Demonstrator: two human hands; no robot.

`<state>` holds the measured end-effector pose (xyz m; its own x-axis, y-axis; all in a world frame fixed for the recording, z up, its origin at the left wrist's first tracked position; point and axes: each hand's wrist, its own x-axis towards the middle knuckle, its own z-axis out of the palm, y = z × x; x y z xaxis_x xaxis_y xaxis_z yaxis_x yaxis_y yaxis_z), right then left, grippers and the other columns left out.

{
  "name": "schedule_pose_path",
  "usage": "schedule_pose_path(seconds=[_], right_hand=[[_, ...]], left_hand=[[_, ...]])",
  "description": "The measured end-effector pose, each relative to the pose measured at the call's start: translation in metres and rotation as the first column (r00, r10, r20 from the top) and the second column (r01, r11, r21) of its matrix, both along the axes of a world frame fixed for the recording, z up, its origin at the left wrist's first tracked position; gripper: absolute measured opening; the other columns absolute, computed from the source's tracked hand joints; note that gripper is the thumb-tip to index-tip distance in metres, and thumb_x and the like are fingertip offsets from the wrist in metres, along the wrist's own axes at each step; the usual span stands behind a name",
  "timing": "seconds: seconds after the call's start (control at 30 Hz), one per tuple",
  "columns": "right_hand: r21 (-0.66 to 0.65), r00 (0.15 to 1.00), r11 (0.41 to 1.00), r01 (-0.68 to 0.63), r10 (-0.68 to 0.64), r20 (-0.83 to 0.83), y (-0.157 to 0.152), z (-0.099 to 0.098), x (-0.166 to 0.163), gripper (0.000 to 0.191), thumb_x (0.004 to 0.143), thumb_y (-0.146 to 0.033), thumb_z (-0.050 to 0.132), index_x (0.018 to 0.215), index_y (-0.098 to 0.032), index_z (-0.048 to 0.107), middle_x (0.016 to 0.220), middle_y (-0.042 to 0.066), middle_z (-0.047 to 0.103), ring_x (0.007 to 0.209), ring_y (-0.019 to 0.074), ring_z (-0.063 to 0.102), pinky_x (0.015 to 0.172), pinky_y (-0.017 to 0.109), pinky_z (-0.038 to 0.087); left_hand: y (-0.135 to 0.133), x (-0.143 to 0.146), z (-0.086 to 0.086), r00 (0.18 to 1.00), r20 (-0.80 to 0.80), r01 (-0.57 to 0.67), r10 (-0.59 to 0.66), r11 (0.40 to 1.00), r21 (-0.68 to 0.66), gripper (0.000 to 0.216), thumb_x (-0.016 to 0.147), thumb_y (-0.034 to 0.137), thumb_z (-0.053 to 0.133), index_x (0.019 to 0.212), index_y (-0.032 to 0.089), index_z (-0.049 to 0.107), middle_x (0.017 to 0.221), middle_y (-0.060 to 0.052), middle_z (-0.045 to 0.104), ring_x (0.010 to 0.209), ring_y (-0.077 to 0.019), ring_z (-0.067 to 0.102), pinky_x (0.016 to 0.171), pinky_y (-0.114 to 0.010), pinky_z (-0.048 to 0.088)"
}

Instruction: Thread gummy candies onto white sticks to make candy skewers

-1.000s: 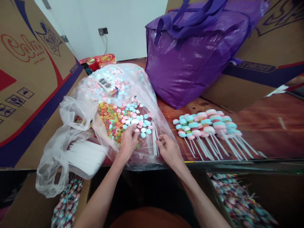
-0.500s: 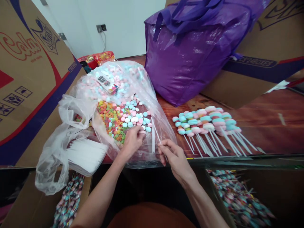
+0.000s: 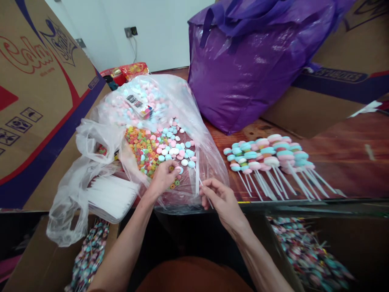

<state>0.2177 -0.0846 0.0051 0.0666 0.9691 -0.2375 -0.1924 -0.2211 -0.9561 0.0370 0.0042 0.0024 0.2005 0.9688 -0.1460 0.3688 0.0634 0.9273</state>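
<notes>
Thumb and fingers of my left hand (image 3: pixel 164 177) are pinched around a small pink-and-blue marshmallow (image 3: pixel 180 170), partly hidden by the fingertips. My right hand (image 3: pixel 220 198) is closed on a thin white stick (image 3: pixel 200 180), held at a slant with its upper end pointing away. Several more white sticks (image 3: pixel 197 166) lie side by side on the clear plastic, just left of that hand. Beyond my left hand are loose pink, blue and white marshmallows (image 3: pixel 174 151) and a heap of colourful ring-shaped gummies (image 3: pixel 141 146).
Finished-looking marshmallow skewers (image 3: pixel 267 154) lie in a row at right. A pack of white sticks (image 3: pixel 112 196) sits at left beside a crumpled plastic bag (image 3: pixel 68 211). Behind are a big marshmallow bag (image 3: pixel 136 93), a purple bag (image 3: pixel 243 77) and a cardboard box (image 3: pixel 39 101). Wrapped skewers (image 3: pixel 306 251) fill a box below.
My left hand has shifted slightly left and nearer to me, over the gummies. My right hand keeps hold of the stick, almost in place. The view has moved slightly.
</notes>
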Motion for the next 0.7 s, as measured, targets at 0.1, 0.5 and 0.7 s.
schedule_pose_path(seconds=[0.1,0.5,0.7], right_hand=[[-0.023,1.000,1.000,0.003,-0.003,-0.017,-0.001,0.000,-0.001,0.027,0.074,-0.042,0.073,0.074,-0.019,0.058,0.054,-0.004,0.053,0.045,0.0085,0.048,0.042,0.019,0.039],[-0.046,0.994,0.997,-0.066,0.070,0.081,-0.009,0.000,0.001,0.028,0.084,-0.047,0.063,0.080,-0.019,0.059,0.055,-0.008,0.037,0.043,0.0054,0.024,0.040,0.020,0.016],[0.038,0.917,0.987,-0.155,0.129,0.378,-0.017,0.011,0.014,0.031,0.090,-0.042,0.055,0.068,-0.020,0.056,0.055,-0.004,0.045,0.053,0.0112,0.043,0.051,0.024,0.033]], left_hand=[[-0.002,0.002,0.004,0.985,-0.170,0.061,-0.038,0.989,0.134,0.003,0.083,0.021,0.058,0.082,0.019,0.060,0.071,0.001,0.062,0.067,-0.0137,0.061,0.064,-0.023,0.045],[-0.005,0.006,-0.002,0.924,-0.383,0.111,-0.006,0.961,0.252,0.009,0.085,0.018,0.054,0.092,0.018,0.059,0.089,-0.005,0.056,0.086,-0.0194,0.056,0.083,-0.035,0.048],[-0.007,-0.005,-0.004,0.959,0.280,-0.041,0.044,0.999,-0.016,0.020,0.077,0.028,0.066,0.090,0.020,0.052,0.077,0.003,0.058,0.067,-0.0111,0.059,0.068,-0.026,0.051]])
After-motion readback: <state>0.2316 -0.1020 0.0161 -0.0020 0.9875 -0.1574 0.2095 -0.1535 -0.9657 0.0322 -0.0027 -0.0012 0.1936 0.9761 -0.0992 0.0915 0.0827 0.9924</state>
